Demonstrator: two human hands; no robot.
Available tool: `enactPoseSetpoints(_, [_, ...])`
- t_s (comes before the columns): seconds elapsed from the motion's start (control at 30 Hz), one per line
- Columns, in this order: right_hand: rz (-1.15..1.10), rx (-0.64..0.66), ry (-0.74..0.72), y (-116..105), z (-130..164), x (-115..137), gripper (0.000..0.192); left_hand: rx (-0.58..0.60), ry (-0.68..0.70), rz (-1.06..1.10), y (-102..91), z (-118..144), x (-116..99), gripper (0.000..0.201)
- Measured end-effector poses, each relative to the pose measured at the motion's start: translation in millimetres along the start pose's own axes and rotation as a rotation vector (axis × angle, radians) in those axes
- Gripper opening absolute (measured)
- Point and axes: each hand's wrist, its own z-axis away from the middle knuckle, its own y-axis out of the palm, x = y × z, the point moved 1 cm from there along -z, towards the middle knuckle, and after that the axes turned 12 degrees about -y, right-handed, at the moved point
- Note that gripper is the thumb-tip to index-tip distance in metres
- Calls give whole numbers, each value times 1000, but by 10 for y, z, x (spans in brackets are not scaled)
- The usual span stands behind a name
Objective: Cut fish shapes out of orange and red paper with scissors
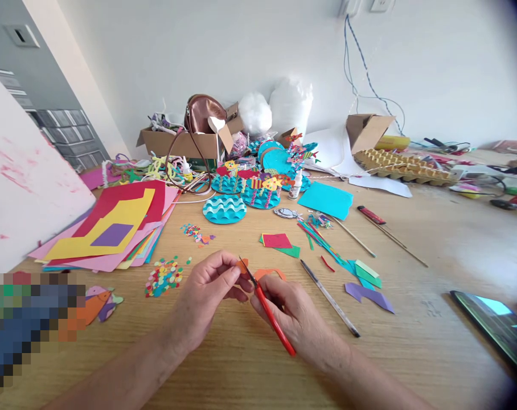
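Between thumb and fingers, my left hand (213,287) pinches a small piece of orange paper (243,265). My right hand (290,299) is wrapped round red-handled scissors (272,319), whose dark blades point up and left against the orange piece. How far the blades are parted I cannot tell. A curved orange paper scrap (270,274) shows just behind my right hand. To the left of my left hand lies a pile of coloured paper dots (164,275). A pen (330,299) rests on the table to the right of my right hand.
Coloured paper sheets (113,228) are stacked at the left. Behind my hands stand blue wavy paper discs (224,209) with paper fish, and a glue bottle (295,187). A phone (489,324) lies at the right edge, purple scraps (369,297) nearer. Cardboard box (181,142) at the back.
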Motion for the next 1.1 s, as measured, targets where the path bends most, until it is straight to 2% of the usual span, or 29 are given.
enactPoseSetpoints(1.1, [-27,39,30,7,12,2,31,-91,-8,7,-45,-11,-26,6])
